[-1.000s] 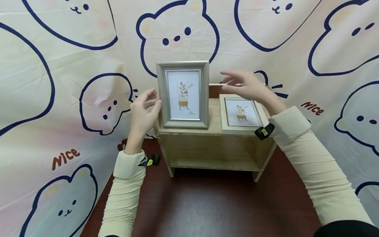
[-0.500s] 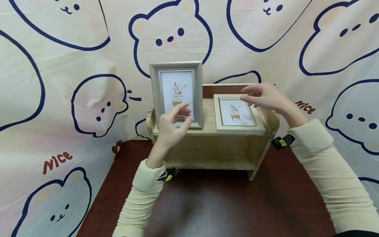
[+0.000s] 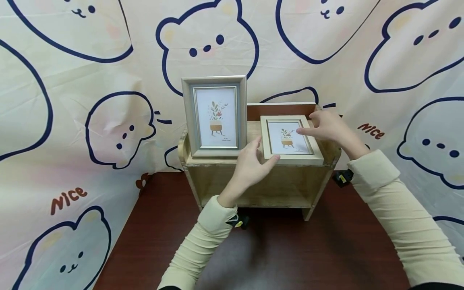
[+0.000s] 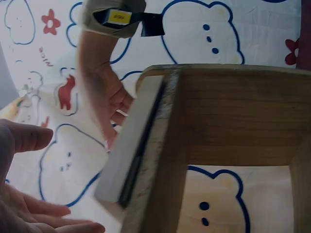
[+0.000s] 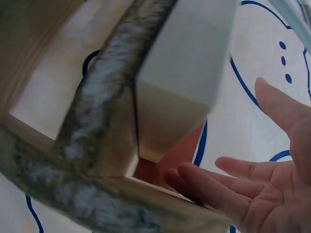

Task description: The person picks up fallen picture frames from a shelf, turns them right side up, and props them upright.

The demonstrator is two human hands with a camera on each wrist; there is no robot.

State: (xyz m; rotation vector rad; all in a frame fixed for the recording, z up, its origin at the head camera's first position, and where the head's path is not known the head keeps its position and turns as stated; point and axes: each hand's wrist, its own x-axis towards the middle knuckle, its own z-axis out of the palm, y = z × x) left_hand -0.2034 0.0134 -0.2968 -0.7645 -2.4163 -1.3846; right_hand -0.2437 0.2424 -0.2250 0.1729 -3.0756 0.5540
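Observation:
A cream picture frame (image 3: 298, 160) lies flat, picture side up, on the right of the wooden shelf unit's top (image 3: 254, 129). My left hand (image 3: 250, 163) is at its left front corner, thumb and fingers spread apart. My right hand (image 3: 328, 128) is over its right edge, thumb reaching across the picture. In the right wrist view the right hand's fingers (image 5: 214, 187) extend past the frame's side, near the shelf end. The left wrist view has the left hand (image 4: 29, 189) opposite the frame's edge (image 4: 133, 141), with a gap between. A larger silver-grey picture frame (image 3: 215, 152) stands upright on the left.
The shelf unit has a hollow lower compartment (image 3: 279, 185) and raised end panels (image 3: 183, 151). It stands on a dark red-brown tabletop (image 3: 290, 249). A cloth backdrop (image 3: 119, 72) printed with cartoon bears hangs behind and at both sides.
My left hand has moved right from beside the standing frame, across its front, to the flat frame's left corner. My right hand has shifted right and come down over the flat frame's right edge.

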